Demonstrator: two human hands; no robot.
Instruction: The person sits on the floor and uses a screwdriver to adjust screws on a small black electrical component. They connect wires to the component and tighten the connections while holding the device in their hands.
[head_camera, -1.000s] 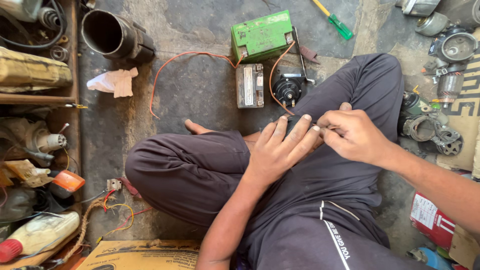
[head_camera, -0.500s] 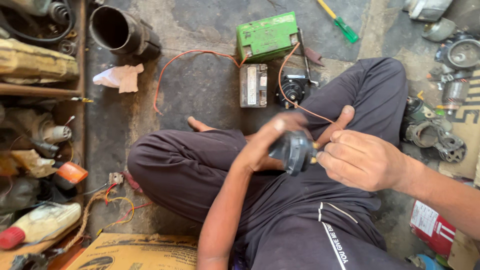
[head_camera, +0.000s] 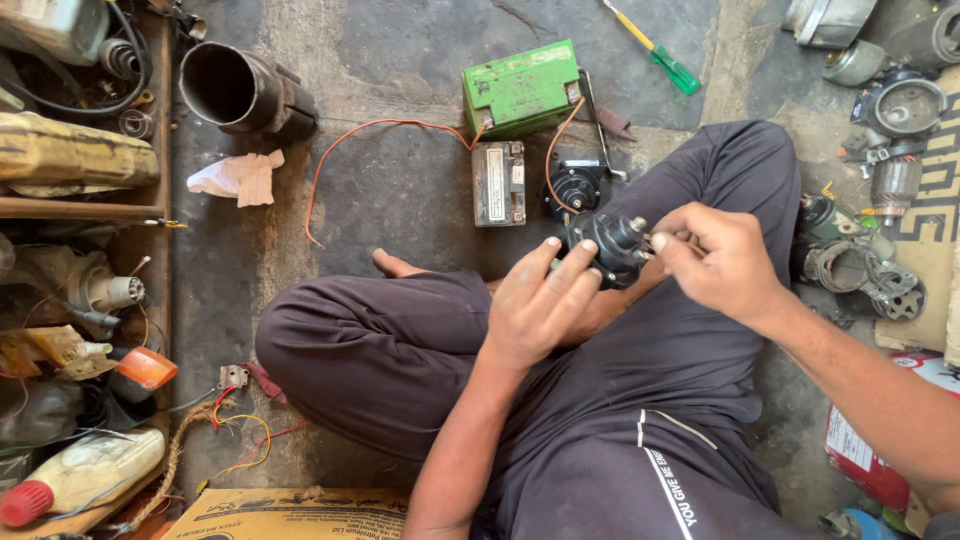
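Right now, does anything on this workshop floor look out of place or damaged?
Mostly ordinary clutter. A crumpled white rag lies loose on the floor beside the black pipe. An orange wire trails from the green battery and ends free. Both hands, left hand and right hand, grip the black horn.

Two batteries (head_camera: 521, 88) (head_camera: 499, 183); two black horns (head_camera: 610, 247) (head_camera: 574, 185); one screwdriver (head_camera: 655, 50).

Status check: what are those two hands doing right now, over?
Left hand grips small black round horn. Right hand pinches its terminal side. Green box battery on the floor beyond, nothing blocking.
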